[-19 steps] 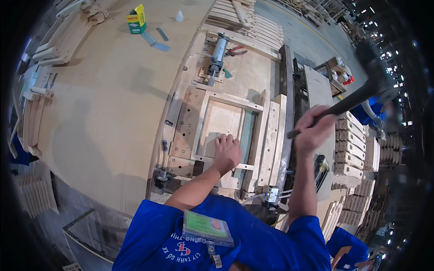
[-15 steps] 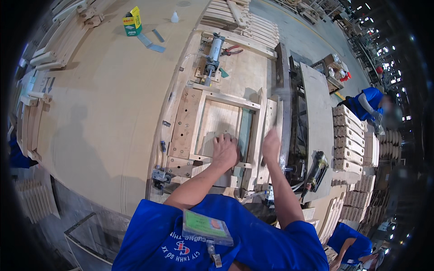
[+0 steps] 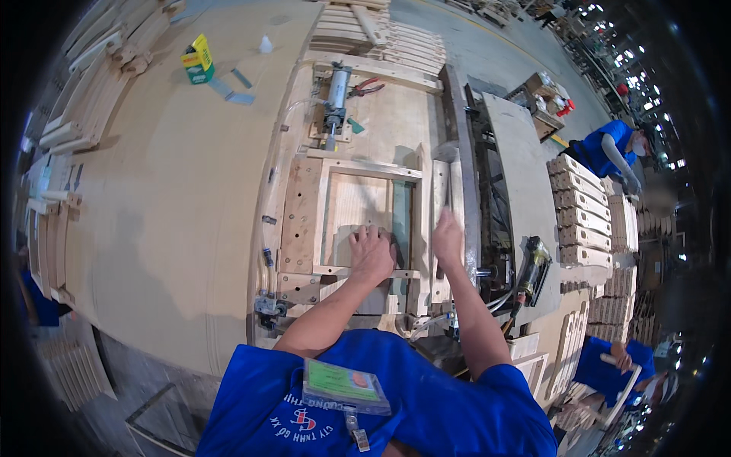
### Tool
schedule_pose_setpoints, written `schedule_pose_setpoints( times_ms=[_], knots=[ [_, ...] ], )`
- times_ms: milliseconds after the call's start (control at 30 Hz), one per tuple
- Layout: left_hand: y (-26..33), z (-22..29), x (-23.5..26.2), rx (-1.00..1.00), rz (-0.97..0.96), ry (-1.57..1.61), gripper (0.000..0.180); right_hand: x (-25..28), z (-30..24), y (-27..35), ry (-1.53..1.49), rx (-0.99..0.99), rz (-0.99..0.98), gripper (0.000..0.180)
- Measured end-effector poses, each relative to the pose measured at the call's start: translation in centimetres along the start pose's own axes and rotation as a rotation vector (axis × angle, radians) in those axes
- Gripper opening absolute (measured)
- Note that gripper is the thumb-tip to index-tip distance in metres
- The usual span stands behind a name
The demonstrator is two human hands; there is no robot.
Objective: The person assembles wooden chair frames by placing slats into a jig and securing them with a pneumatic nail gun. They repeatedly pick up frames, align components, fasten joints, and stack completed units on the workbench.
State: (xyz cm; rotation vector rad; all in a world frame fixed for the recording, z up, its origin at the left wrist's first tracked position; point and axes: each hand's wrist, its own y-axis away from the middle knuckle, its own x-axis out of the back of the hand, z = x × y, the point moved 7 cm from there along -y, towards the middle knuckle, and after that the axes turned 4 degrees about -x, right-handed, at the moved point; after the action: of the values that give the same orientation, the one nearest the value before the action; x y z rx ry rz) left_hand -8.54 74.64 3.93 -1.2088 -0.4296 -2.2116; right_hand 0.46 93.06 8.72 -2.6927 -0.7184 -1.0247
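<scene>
A pale wooden frame (image 3: 373, 169) lies in a clamping jig with a wooden side block (image 3: 301, 217). My left hand (image 3: 371, 255) rests with fingers apart over the near rail and the panel inside the frame. My right hand (image 3: 448, 238) is closed round the handle of a hammer (image 3: 448, 154), blurred by motion, its head pointing away from me. The hammer is over the pale wooden strip at the right of the frame; whether it touches the wood I cannot tell. Beyond the frame sits a pneumatic cylinder (image 3: 337, 95) with its rod toward the frame.
Red-handled pliers (image 3: 367, 87) lie beside the cylinder. A nail gun (image 3: 534, 270) rests on the right. On the left board are a yellow-green box (image 3: 198, 61), staple strips (image 3: 231, 91) and a small white bottle (image 3: 265, 44). Stacked wooden parts (image 3: 582, 209) and co-workers are at right.
The view has shifted, so the bench appears further left. The blurred hammer has swung leftward over the strip. My left hand stays on the frame. At lower right a co-worker's wooden piece has come into view.
</scene>
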Motion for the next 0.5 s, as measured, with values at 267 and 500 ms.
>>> schedule_pose_setpoints(
  times_ms=[267, 500],
  knots=[
    [0.0, -0.4, 0.8, -0.02, 0.056, 0.024, 0.033, 5.1, -4.9, -1.1, -0.001, 0.025, 0.093, 0.05],
    [0.1, 0.7, 1.2, -0.03, 0.039, 0.009, 0.031, 6.2, 2.8, -0.8, 0.364, -0.194, 0.164, 0.039]
  ],
)
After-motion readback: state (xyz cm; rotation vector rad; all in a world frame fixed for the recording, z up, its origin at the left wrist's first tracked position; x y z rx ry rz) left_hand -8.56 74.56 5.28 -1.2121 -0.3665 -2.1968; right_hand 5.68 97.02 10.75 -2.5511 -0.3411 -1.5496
